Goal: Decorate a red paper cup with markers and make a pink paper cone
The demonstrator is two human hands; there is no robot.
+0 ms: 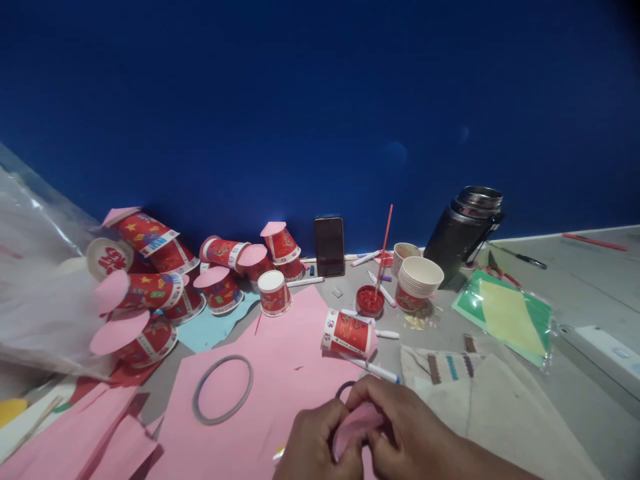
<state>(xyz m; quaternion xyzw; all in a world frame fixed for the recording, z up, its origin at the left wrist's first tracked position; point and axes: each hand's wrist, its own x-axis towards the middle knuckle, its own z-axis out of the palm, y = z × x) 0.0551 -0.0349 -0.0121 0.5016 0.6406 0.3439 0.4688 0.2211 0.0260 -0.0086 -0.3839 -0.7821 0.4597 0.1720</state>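
Note:
At the lower middle, a small curved piece of pink paper (354, 430) is pinched between my two hands. My left hand (314, 440) grips its left side, and my right hand (400, 427) has its fingers closed on the right side. A dark loop (344, 389) shows just behind my fingers; the rest of it is hidden. Under my hands spreads a large pink sheet (225, 373). Just beyond them a red printed paper cup (349, 333) lies on its side with pink paper at one end, beside several white markers (373, 370). A grey ring (223, 389) lies flat to the left.
Red cups with pink paper tops (150, 293) crowd the left, near a clear plastic bag (40, 267). A phone (329, 247) leans on the blue wall. Right of it are a red paint pot (370, 307), stacked cups (420, 280), a black flask (460, 233) and a beige cloth (505, 407).

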